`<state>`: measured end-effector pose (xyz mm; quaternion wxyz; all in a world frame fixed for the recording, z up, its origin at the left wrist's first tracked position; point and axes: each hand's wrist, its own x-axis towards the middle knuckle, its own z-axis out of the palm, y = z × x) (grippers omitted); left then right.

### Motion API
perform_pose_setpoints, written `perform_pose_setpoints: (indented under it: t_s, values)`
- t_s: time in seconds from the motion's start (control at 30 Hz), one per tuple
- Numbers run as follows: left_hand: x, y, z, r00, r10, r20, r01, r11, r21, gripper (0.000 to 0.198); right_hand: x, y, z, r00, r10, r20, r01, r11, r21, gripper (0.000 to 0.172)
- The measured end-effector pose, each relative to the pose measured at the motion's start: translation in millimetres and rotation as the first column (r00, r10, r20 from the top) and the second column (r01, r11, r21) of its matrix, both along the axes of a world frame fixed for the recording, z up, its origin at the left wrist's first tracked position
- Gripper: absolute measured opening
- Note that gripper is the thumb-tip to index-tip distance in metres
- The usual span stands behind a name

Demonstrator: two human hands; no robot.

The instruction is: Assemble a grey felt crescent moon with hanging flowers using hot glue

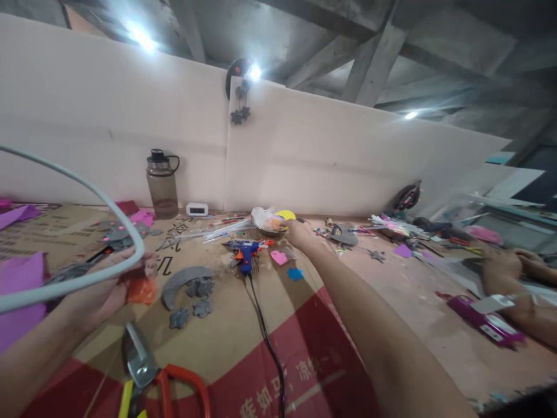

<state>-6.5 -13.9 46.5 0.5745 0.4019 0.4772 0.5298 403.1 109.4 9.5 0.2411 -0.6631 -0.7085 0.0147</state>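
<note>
My left hand [107, 284] is closed on a small orange piece [141, 290], partly hidden behind a pale tube [126, 223] that curves across the view. My right hand [296, 232] stretches far forward to a bowl [267, 230] with a clear plastic bag [261, 218] in it. Its fingers look bent at the bowl's edge; what they grip is too small to make out. Between the hands lie a grey crescent [176, 287] with grey flower shapes [202, 296], a blue glue gun [247, 257], a pink heart [278, 257] and a blue flower shape [295, 273].
Red-handled shears [163, 377] lie at the front. A water bottle [162, 186] and small white clock [197, 209] stand by the white board [304, 157]. Purple sheets [26, 290] lie left. A co-worker's hands [502, 270] are at the right, near a purple glue gun [485, 319].
</note>
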Motion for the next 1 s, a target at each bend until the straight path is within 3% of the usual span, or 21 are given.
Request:
perform_pose_setpoints:
  t_s: [0.13,0.23,0.43,0.53,0.63,0.73,0.87,1.0]
  values:
    - [-6,1,2.4,0.994,-0.094,0.056,0.093,0.996,0.009,0.021,-3,7,-11.6,0.999,-0.036,0.015,0.036,0.999,0.012,0.024]
    - [-9,1,1.8,0.991,-0.112,0.067,0.113,0.994,-0.002,0.028,-2,6,-9.9,0.995,-0.097,-0.009,0.098,0.991,0.088,0.026]
    - [-2,-1,2.0,0.992,-0.103,0.068,0.104,0.994,-0.012,0.033,12,-10,26.7,0.989,-0.134,-0.058,0.144,0.959,0.245,0.029]
    - [2,-4,2.5,0.990,-0.136,0.024,0.136,0.990,-0.036,0.037,11,-32,44.7,0.994,-0.042,-0.099,0.076,0.928,0.365,0.023]
    - [5,-7,1.1,0.978,-0.201,-0.056,0.194,0.975,-0.110,0.038,-3,-67,50.3,0.990,0.113,-0.078,-0.068,0.895,0.441,0.021]
    - [8,-11,-1.2,0.962,-0.261,-0.083,0.251,0.961,-0.114,0.035,-25,-109,43.0,0.968,0.246,-0.058,-0.195,0.874,0.445,0.019]
    - [12,-14,-3.7,0.961,-0.269,-0.065,0.258,0.957,-0.134,0.035,-54,-159,26.1,0.918,0.368,-0.149,-0.283,0.871,0.402,0.022]
    - [15,-12,-9.2,0.961,-0.273,-0.037,0.268,0.957,-0.107,0.033,-65,-176,25.6,0.888,0.430,-0.163,-0.334,0.847,0.413,0.021]
